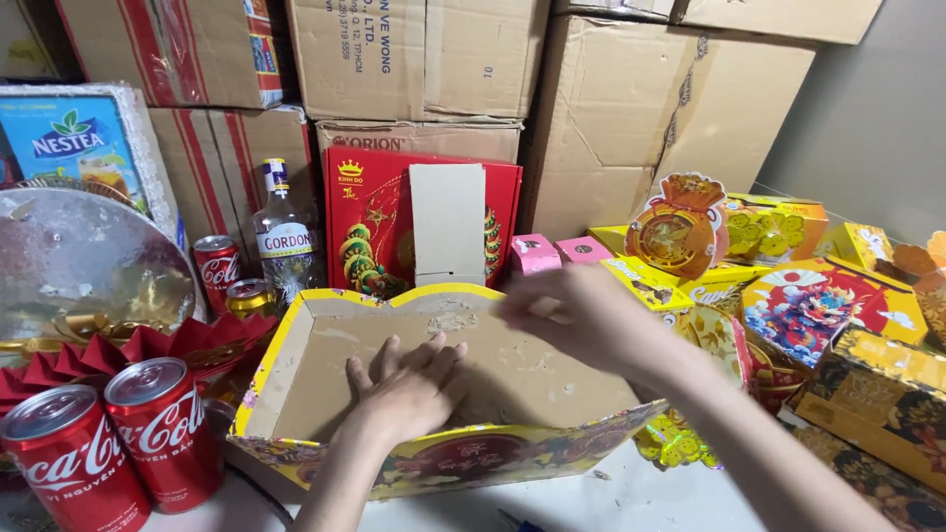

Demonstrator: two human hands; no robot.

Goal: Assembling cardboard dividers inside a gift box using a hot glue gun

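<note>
The open cardboard tray (414, 340) lies at the table's (611, 498) near edge, its long axis running left to right, open side up, decorated front wall toward the person; the left hand (409, 389) presses flat inside it, fingers spread; the right hand (572, 315) sits at the back wall, blurred, seemingly pinching the rim; red cans (118, 443) crowd the left side, gift boxes (828, 305) the right; free room remains only at the table's near edge.
</note>
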